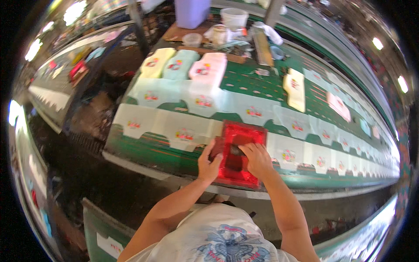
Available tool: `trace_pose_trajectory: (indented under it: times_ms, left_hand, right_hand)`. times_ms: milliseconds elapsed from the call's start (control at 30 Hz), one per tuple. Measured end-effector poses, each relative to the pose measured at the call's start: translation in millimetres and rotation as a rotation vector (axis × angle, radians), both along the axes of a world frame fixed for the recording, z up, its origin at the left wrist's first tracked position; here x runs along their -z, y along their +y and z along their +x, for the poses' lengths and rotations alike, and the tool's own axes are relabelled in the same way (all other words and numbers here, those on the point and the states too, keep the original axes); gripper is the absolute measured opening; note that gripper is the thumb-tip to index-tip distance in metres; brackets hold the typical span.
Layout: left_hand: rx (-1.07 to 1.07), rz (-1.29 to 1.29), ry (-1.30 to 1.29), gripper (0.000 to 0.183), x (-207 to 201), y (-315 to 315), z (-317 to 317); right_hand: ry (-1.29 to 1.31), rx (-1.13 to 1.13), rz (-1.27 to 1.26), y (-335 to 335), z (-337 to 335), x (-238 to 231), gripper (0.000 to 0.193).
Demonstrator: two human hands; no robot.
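A red screen-printing frame [261, 136] lies on the near row of pale fabric pieces on the green table. My left hand [209, 163] is closed on a dark red block at the frame's left edge. Inside the frame, my right hand [256, 158] pinches a small dark piece [237, 150] that looks like a squeegee; my fingers partly hide it. To the left of the frame lies a pale printed fabric piece [168, 124], and to its right another printed piece [286, 148]. Both carry small red and coloured prints.
Yellow [158, 62], blue [181, 64] and pink [209, 70] garment pieces lie at the far left of the green table [262, 89]. Behind them stand a white tub [234, 18], a clear bowl [192, 40] and a purple bin [190, 13]. A metal post [139, 28] rises at the left.
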State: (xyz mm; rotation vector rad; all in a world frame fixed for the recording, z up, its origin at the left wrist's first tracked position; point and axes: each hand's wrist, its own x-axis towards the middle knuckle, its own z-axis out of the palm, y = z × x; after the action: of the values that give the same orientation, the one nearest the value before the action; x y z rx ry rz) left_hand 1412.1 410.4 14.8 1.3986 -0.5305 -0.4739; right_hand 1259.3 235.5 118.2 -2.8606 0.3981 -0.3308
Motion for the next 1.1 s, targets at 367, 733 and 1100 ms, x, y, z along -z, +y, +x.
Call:
trace_pose_trajectory:
  times_ms: [367,733,1100]
  left_hand:
    - [-0.029,-0.008,-0.033,0.046,1.2,-0.2,2.5]
    - [-0.081,-0.042,-0.019,0.040,21.5,-4.1,6.0]
    - [-0.002,-0.088,0.031,0.041,15.1,0.5,14.2]
  right_hand:
    - [0.042,-0.122,0.014,73.1,-63.6,-6.2,0.054]
    - [-0.227,-0.166,0.264,55.7,-110.0,-11.0,0.052]
    - [-0.469,0.315,0.450,30.6,-170.7,-9.3,0.038]
